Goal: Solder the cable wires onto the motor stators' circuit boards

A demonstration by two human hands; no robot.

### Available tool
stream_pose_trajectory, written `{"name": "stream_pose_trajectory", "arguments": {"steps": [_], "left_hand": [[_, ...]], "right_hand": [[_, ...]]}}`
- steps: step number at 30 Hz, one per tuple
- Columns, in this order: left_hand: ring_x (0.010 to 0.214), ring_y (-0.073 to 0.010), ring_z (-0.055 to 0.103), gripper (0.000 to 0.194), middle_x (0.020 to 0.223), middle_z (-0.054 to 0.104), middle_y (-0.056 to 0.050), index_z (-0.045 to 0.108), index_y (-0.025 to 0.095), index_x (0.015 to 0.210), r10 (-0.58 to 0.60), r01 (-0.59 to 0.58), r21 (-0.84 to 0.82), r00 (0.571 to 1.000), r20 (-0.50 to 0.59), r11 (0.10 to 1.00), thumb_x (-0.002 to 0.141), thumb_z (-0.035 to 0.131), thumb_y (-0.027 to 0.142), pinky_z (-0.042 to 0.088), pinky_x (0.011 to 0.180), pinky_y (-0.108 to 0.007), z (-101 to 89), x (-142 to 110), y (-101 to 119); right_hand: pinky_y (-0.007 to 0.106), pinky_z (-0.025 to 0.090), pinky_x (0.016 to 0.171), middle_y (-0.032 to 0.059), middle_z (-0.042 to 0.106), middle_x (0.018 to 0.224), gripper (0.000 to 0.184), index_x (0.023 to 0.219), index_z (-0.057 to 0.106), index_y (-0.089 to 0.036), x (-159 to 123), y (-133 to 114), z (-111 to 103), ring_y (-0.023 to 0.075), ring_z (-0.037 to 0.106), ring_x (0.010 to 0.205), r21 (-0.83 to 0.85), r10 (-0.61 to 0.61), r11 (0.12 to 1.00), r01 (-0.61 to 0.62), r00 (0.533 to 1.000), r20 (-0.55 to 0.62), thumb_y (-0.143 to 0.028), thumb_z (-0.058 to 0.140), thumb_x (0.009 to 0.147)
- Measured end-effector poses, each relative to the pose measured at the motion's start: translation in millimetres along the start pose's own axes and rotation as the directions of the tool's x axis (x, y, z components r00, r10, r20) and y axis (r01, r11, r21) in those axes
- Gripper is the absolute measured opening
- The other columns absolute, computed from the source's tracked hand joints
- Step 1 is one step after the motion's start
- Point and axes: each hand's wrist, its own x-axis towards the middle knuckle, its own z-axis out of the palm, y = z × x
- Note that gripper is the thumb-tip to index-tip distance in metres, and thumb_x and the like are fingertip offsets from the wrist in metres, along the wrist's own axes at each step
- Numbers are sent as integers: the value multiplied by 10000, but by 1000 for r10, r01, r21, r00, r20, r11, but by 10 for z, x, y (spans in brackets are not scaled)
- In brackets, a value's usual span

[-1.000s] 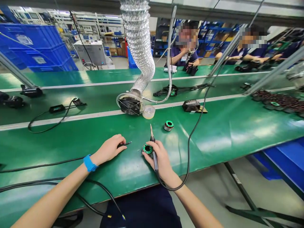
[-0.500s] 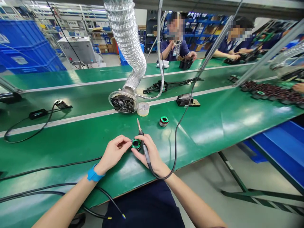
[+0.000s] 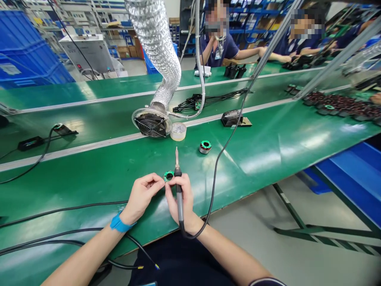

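1. Your right hand is closed around a soldering iron, its metal tip pointing up the frame, and the fingertips also touch the near side of a green-topped ring.
2. That ring sits just below the centre of the frame on the green table, between your two hands.
3. Your left hand is pinched, thumb and finger together at the ring's left edge. A black cable runs in from the left of the frame to that wrist; its end is probably in your pinch, though your fingers hide it.
4. A blue band wraps your left wrist.
5. The iron's cord loops from the handle's lower end and climbs toward the upper right of the frame.
6. A second ring stands right of centre, well apart from your hands.
7. Above your hands, a black fan hangs at the end of a silver hose, with a pale round tub just beside it.
8. Two more cables cross the lower left of the frame, their coloured ends past the table edge, near your lap.
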Motion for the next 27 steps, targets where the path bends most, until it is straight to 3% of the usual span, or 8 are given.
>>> {"name": "stream_pose_trajectory", "arguments": {"steps": [3,5,8,11,13,17,22,27], "left_hand": [[634,-123,487,222,663,568,1,626,168,635,42,-44,-37,997,-59,998,802,706,292,406,603,-240,19,-18,-15],[673,-136,516,213,679,575,-2,610,173,621,70,-71,-10,994,-82,997,806,676,257,431,647,-247,4,-10,-23],[736,-160,567,201,747,621,-19,669,178,672,127,-117,106,987,-100,987,835,684,294,463,698,-266,-63,39,-42],[788,-181,611,219,814,685,-42,747,183,752,154,-132,189,983,-104,973,850,734,378,486,735,-284,-141,104,-76],[795,-186,633,237,849,720,-55,778,181,796,134,-114,173,985,-110,978,830,773,417,501,744,-291,-174,137,-101],[792,-193,655,278,855,747,-63,790,172,834,51,-40,95,992,-111,995,775,830,440,526,766,-302,-197,154,-129],[740,-160,577,226,799,658,-36,759,177,741,96,-87,170,994,-42,982,817,778,390,460,691,-272,-214,132,-91],[834,-177,551,247,911,551,-50,740,188,720,139,-140,284,990,22,949,847,728,399,432,671,-270,-209,125,-20]], "right_hand": [[324,571,817,39,540,1023,307,1109,594,-282,-98,-20,12,173,626,928,-54,-180,981,184,980,81,-31,562,937],[330,578,817,55,547,1050,326,1143,590,-284,-109,-19,-9,183,635,949,-99,-194,974,205,975,112,-34,570,936],[407,568,873,80,583,1075,284,1182,583,-274,-34,-1,-66,236,626,1006,-244,-55,967,80,993,108,-169,678,936],[500,531,930,113,612,1142,370,1208,586,-256,84,31,-109,303,601,1071,-399,77,917,-12,986,146,-323,770,894],[485,537,915,117,608,1161,374,1215,590,-246,145,59,-116,307,610,1068,-436,122,900,-28,974,189,-304,766,890],[356,564,858,83,578,1150,353,1219,589,-245,216,131,-133,226,648,979,-304,123,952,-33,951,283,-131,654,891],[320,539,945,40,596,1168,484,1263,557,-262,287,213,-206,183,649,1038,-35,49,999,-36,859,509,-59,627,830],[358,535,915,47,604,1130,436,1220,573,-252,281,218,-209,213,611,1029,-117,90,992,-43,898,430,-221,788,842]]}}
